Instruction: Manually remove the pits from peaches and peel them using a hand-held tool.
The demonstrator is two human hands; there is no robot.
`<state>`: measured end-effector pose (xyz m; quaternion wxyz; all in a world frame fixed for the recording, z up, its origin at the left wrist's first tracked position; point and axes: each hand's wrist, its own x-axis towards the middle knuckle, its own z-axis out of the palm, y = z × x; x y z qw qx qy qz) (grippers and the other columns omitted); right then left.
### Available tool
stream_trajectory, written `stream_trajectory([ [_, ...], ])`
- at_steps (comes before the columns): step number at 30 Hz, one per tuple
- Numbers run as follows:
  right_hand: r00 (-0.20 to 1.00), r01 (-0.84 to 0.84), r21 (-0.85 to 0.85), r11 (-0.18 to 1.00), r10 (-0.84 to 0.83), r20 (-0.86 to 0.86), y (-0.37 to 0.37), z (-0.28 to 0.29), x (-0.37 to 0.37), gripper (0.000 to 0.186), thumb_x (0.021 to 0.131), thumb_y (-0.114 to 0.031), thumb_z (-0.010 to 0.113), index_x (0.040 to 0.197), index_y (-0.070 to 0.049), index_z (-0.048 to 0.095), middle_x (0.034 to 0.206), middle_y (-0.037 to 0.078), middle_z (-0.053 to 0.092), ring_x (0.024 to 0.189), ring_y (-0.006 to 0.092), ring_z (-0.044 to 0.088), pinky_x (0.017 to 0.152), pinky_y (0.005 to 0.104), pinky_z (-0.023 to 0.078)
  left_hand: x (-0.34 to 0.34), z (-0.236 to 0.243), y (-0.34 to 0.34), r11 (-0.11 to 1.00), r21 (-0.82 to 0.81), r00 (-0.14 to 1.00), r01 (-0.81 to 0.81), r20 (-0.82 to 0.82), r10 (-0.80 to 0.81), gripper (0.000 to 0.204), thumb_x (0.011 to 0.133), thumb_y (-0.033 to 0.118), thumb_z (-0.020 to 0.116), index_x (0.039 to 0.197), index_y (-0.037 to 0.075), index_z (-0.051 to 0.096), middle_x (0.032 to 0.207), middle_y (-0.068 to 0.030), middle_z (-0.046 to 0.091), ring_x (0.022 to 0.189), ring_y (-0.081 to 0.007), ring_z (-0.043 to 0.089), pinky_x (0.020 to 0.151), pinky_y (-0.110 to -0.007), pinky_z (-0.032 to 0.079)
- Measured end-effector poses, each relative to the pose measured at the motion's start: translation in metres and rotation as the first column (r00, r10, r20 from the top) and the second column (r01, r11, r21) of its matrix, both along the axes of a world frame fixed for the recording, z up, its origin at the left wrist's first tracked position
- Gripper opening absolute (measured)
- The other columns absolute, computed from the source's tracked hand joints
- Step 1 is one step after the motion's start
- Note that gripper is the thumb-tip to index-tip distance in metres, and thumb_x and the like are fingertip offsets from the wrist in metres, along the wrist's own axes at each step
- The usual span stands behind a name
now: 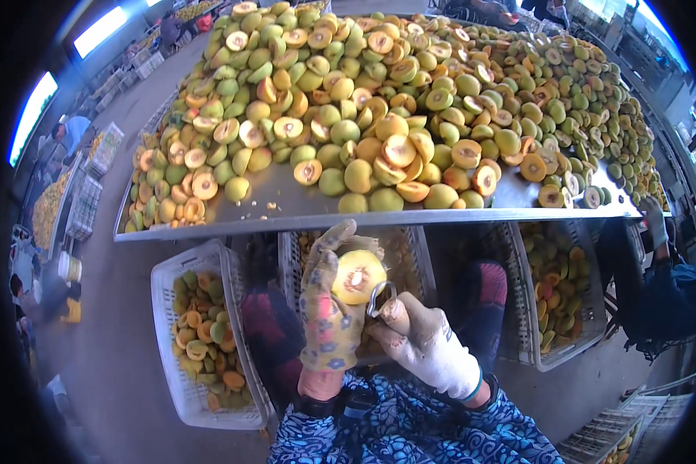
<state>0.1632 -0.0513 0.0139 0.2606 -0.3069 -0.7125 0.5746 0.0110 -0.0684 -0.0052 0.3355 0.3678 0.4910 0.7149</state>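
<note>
My left hand, in a stained flowered glove, is closed round a halved peach. The cut yellow face is turned up, with a brown-edged hollow and a pale spot at its centre. My right hand, in a white glove with worn fingertips, grips a small pitting tool with a curved metal loop. The loop stands close to the right edge of the peach half; I cannot tell whether it touches. Both hands are just in front of the near edge of a metal table heaped with halved peaches.
Below the table a white crate of peach halves stands at the left. A second crate sits between my knees, partly hidden by my hands. A third crate is at the right. A co-worker's gloved hand is at the table's right end.
</note>
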Motion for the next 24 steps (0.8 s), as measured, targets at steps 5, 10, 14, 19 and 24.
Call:
stream_trajectory([
  [5,0.999,-0.036,-0.011,0.999,0.035,-0.013,0.003,-0.011,-0.011,0.028,0.095,-0.027,0.065,0.099,-0.001,0.054,0.078,0.023,0.063,0.075,0.0388,0.068,0.061,0.0381,0.05,0.007,-0.001,-0.018,0.999,0.009,0.984,-0.032,0.176,0.03,0.048,0.1,0.036,0.048,0.129,-0.002,0.052,0.111,-0.0151,0.064,0.097,-0.0216,0.064,0.086,-0.034,0.054],
  [10,0.992,-0.128,-0.015,0.992,0.129,0.018,0.006,-0.018,-0.013,0.03,0.094,-0.027,0.064,0.103,-0.001,0.053,0.079,0.024,0.064,0.077,0.0399,0.068,0.063,0.0392,0.05,0.007,0.005,-0.026,0.995,0.086,0.949,0.048,0.306,-0.072,0.035,0.101,0.028,0.048,0.111,-0.002,0.063,0.108,-0.0125,0.067,0.101,-0.0185,0.063,0.088,-0.032,0.049],
  [14,0.974,-0.225,0.001,0.974,0.225,0.022,0.009,-0.022,-0.013,0.029,0.094,-0.023,0.063,0.108,0.0,0.051,0.082,0.023,0.066,0.08,0.0399,0.068,0.067,0.0401,0.051,-0.005,-0.012,-0.033,0.993,0.027,0.981,0.116,0.156,-0.119,0.035,0.102,0.029,0.05,0.113,-0.001,0.063,0.11,-0.0123,0.067,0.096,-0.0177,0.063,0.084,-0.032,0.049],
  [19,0.944,-0.326,-0.04,0.944,0.328,0.031,0.019,-0.026,-0.015,0.031,0.095,-0.022,0.061,0.114,0.0,0.051,0.084,0.021,0.067,0.08,0.0395,0.068,0.07,0.0406,0.052,0.001,-0.035,-0.039,0.963,-0.152,0.974,-0.223,-0.008,0.225,0.035,0.102,0.03,0.053,0.105,-0.002,0.066,0.1,-0.0114,0.069,0.087,-0.0162,0.064,0.079,-0.029,0.049],
  [24,0.91,-0.405,-0.042,0.913,0.398,-0.12,0.026,-0.044,-0.026,0.03,0.096,-0.024,0.059,0.114,0.0,0.054,0.087,0.016,0.067,0.078,0.0239,0.067,0.07,0.0374,0.052,-0.001,-0.017,-0.029,0.98,0.001,0.947,-0.201,-0.255,0.195,0.042,0.102,0.031,0.046,0.098,-0.006,0.066,0.092,-0.0105,0.069,0.086,-0.0159,0.064,0.075,-0.028,0.048],
])
